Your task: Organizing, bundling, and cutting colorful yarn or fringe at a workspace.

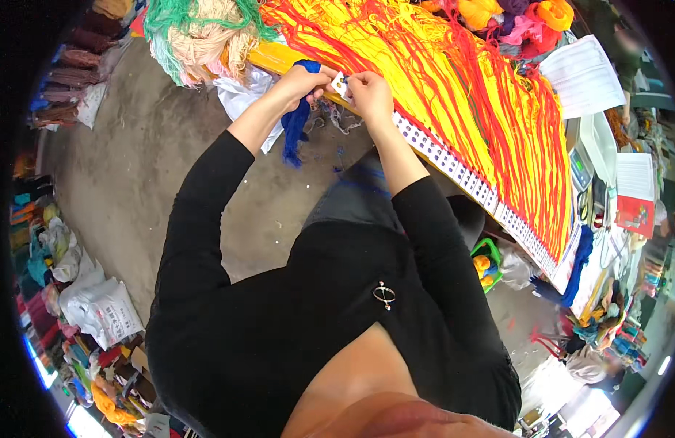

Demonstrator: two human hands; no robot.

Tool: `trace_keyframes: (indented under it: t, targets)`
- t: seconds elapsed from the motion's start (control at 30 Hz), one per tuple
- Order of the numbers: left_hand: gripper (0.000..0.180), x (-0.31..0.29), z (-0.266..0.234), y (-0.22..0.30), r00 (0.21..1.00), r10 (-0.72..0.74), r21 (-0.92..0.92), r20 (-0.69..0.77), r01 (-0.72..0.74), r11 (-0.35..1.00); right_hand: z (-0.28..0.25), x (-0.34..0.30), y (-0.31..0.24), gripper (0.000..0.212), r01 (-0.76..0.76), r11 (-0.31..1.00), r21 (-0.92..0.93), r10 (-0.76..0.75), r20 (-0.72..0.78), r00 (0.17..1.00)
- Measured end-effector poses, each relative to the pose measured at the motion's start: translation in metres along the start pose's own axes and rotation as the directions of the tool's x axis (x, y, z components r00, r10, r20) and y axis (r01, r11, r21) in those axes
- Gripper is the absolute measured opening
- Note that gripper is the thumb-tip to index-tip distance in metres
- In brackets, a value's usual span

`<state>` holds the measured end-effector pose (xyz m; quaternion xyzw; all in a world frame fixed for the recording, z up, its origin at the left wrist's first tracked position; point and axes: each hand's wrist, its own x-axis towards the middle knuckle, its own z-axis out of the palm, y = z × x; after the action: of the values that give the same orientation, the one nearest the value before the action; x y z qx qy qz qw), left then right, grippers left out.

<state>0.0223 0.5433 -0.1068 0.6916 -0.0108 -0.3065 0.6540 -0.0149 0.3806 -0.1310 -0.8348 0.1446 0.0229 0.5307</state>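
A bundle of dark blue yarn (295, 128) hangs from my left hand (308, 82), whose fingers are closed around its upper part. Between my two hands is a small white card with holes (339, 85). My right hand (370, 95) pinches at the card's right edge, where a bit of blue thread shows; its fingertips are partly hidden. Both hands are over the near edge of a long table. Along that edge runs a row of white cards with dark-rimmed holes (443, 158), from which red and yellow yarn strands (454, 95) spread across the tabletop.
Green and cream yarn (206, 36) is heaped at the table's left end, above a white plastic bag (242, 95). Bright skeins (513, 25) and a paper sheet (582, 75) lie at the far right. A green basket (488, 264) stands under the table. Bags (100, 310) line the left side.
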Motion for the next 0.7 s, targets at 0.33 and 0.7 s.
trace_keyframes:
  t: [0.33, 0.7]
  targets:
    - [0.013, 0.019, -0.002, 0.01, 0.999, -0.048, 0.331, 0.012, 0.041, 0.943, -0.005, 0.01, 0.002, 0.022, -0.064, 0.998, -0.026, 0.065, 0.046, 0.997]
    - [0.043, 0.0, -0.057, 0.046, 0.916, 0.07, -0.269, 0.395, 0.043, 0.962, -0.007, 0.003, 0.012, 0.017, 0.026, 0.951, 0.308, -0.082, 0.172, 0.982]
